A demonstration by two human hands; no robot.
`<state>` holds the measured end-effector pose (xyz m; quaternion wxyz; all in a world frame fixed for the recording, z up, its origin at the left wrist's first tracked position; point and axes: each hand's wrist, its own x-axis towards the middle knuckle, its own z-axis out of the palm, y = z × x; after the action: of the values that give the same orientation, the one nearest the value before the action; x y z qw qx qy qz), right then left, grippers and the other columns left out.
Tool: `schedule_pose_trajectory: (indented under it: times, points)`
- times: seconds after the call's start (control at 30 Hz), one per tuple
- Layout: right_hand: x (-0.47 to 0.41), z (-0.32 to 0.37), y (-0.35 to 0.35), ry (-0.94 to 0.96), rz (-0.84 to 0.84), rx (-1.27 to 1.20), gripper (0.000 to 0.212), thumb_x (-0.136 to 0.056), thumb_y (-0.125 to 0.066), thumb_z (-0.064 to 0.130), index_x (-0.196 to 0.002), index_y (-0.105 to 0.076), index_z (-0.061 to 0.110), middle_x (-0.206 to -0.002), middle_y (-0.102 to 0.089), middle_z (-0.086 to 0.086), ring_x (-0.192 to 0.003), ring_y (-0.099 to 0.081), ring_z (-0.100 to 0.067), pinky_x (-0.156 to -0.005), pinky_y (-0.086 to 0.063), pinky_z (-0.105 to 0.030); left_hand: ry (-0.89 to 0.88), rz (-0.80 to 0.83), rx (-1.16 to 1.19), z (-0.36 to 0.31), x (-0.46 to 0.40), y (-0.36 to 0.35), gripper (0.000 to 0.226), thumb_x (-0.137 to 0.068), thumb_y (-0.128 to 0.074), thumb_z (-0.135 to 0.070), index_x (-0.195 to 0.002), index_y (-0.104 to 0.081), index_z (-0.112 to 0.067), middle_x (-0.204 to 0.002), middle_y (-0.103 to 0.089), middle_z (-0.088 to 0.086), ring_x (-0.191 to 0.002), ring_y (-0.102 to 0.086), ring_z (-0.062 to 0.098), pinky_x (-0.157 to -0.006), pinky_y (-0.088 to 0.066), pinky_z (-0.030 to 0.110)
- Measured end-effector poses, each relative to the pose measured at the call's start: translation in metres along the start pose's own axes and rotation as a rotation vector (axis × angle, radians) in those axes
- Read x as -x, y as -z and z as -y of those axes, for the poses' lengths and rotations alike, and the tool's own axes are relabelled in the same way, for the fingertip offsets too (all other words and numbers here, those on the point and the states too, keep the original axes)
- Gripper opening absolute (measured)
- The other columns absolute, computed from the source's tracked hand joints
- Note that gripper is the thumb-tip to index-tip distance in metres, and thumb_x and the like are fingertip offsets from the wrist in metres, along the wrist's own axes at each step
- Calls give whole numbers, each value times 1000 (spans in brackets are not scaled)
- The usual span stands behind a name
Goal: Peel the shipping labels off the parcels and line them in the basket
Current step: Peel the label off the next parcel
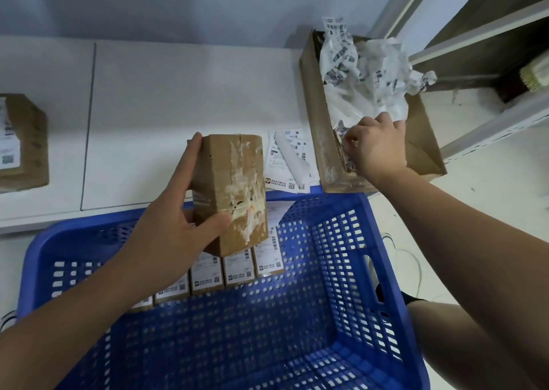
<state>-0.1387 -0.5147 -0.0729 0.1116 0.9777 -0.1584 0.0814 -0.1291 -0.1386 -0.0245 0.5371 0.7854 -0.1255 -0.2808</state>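
Note:
My left hand (175, 226) grips a brown cardboard parcel (234, 181) above the blue basket (341, 270); its facing side shows white label residue. Several labelled parcels (237, 266) stand in a row along the basket's far side. My right hand (375, 146) reaches into an open cardboard box (421, 140) full of crumpled peeled labels (365, 71), its fingers curled on label scraps at the box's near end. What exactly the fingers hold is partly hidden.
Loose peeled labels (289, 158) lie on the white table (178, 107) between the parcel and the box. Another labelled parcel (20, 143) sits at the table's left edge. A metal shelf (490, 62) stands at the right.

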Motion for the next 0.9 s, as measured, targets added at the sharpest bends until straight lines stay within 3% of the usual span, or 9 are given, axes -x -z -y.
schedule_pose_trajectory:
  times: [0.13,0.27,0.37,0.47,0.57,0.67,0.8,0.9]
  points:
    - [-4,3,2,-34,138,17,33,-99,-49,31,-75,-70,22,-88,-69,-2,-91,-44,-30,-74,-23,-38,-3,1,-4,1,0,2,107,-94,-71,-20,-140,5,-79,-139,-45,-30,-94,-73,-2,-66,-59,14]
    - [-6,2,8,-52,243,42,36,-100,-47,24,-64,-53,22,-84,-65,-1,-89,-36,-27,-75,-25,-38,2,15,-4,0,2,3,106,-94,-71,-22,-138,5,-81,-128,-45,-39,-94,-74,1,-67,-61,19]
    - [-8,0,14,-52,317,39,28,-104,-47,31,-88,-70,30,-84,-63,-1,-96,-36,-27,-77,-24,-39,-5,4,-11,-2,2,4,106,-94,-71,-23,-136,6,-82,-131,-43,-37,-94,-74,-1,-66,-61,19]
    - [-8,-2,19,-45,373,-26,33,-108,-39,42,-117,-70,36,-87,-60,-3,-109,-39,-29,-84,-27,-41,-14,1,-17,-2,3,4,106,-95,-71,-23,-139,7,-80,-126,-41,-44,-96,-71,-6,-66,-59,14]
    - [-6,-5,24,-40,331,-57,38,-108,-35,42,-124,-69,33,-95,-68,-9,-110,-40,-30,-85,-29,-42,-25,-3,-15,-3,4,5,105,-96,-70,-23,-144,7,-76,-124,-39,-46,-96,-69,-9,-65,-57,11]
    - [-1,-6,36,-35,237,-65,36,-108,-39,37,-117,-71,27,-92,-70,-12,-105,-42,-33,-78,-27,-39,-39,0,19,-5,5,5,103,-99,-66,-22,-142,11,-75,-122,-34,-49,-96,-66,-15,-65,-54,7]
    - [13,0,54,-8,78,-125,30,-106,-46,30,-107,-74,18,-104,-77,-5,-95,-44,-33,-79,-34,-41,-58,1,58,-7,6,8,101,-102,-61,-20,-147,16,-69,-122,-32,-51,-113,-65,4,-70,-53,5]
    - [33,15,70,60,-28,-201,25,-104,-52,27,-106,-76,18,-105,-77,0,-90,-45,-31,-78,-40,-44,-93,-9,54,-6,5,12,99,-104,-58,-21,-145,17,-70,-132,-40,-37,-129,-58,12,-80,-53,13]
